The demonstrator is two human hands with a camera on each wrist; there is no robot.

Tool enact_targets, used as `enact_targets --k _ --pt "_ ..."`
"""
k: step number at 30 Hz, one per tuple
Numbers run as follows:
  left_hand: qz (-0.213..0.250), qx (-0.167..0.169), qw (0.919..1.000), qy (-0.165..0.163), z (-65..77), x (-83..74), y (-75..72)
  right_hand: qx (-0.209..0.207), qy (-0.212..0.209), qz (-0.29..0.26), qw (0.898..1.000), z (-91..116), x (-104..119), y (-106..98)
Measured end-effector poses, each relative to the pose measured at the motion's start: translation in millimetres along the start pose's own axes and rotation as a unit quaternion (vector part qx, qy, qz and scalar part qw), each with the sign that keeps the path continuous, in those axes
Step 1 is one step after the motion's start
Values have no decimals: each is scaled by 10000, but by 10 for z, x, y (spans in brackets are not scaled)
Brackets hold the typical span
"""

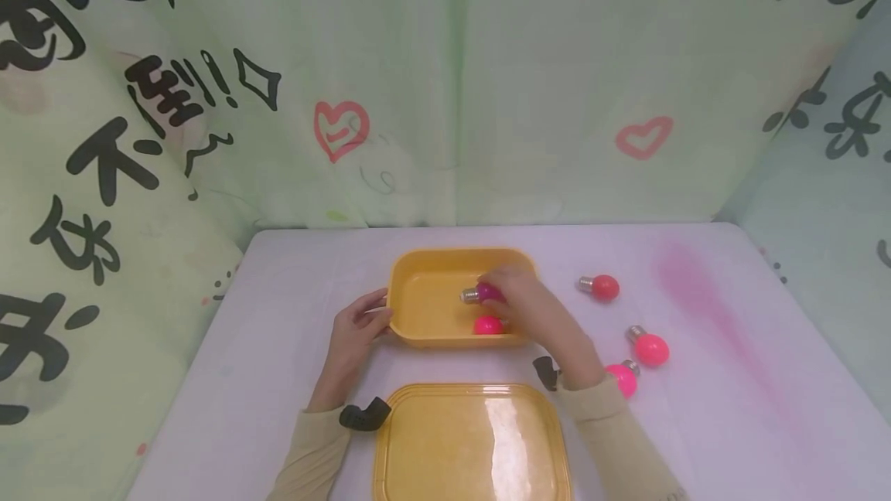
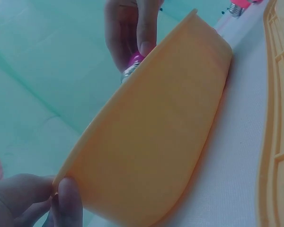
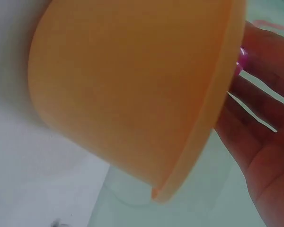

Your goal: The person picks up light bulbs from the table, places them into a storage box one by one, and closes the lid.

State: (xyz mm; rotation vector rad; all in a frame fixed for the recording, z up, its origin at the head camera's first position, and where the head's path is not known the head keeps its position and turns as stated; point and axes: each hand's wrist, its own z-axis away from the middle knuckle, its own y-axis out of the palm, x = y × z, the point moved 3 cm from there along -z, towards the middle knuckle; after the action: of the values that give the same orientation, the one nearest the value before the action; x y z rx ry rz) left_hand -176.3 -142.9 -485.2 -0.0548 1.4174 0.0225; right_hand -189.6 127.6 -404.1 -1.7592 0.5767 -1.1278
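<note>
A yellow plastic box point(image 1: 425, 292) stands on the table, its open top facing up. My left hand point(image 1: 353, 339) pinches its left rim between thumb and fingers, as the left wrist view point(image 2: 31, 198) also shows. Over the right part of the box, my right hand point(image 1: 524, 301) grips a purple light bulb point(image 1: 490, 293), its metal screw base pointing left. Below that bulb, a pink bulb point(image 1: 488, 325) lies inside the box near the front wall. In the right wrist view the box wall point(image 3: 128, 85) hides most of the purple bulb and my fingertips.
A yellow lid point(image 1: 445, 439) lies flat in front of the box. To the right are a red bulb point(image 1: 604, 287), a pink bulb point(image 1: 651, 349) and another pink bulb point(image 1: 623, 381) partly behind the right sleeve point(image 1: 612, 424). A printed curtain point(image 1: 543, 99) hangs behind the table.
</note>
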Motion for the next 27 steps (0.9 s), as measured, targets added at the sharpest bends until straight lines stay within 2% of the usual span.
enact_targets --k 6,12,27 --pt "-36 5 10000 -33 0 -3 7 -76 -217 175 9996 -50 72 66" --pt "-45 12 10000 -76 3 -4 3 34 -341 295 9990 -87 124 136" --pt "-78 37 10000 -34 6 -9 1 302 -254 85 9992 -129 164 269"
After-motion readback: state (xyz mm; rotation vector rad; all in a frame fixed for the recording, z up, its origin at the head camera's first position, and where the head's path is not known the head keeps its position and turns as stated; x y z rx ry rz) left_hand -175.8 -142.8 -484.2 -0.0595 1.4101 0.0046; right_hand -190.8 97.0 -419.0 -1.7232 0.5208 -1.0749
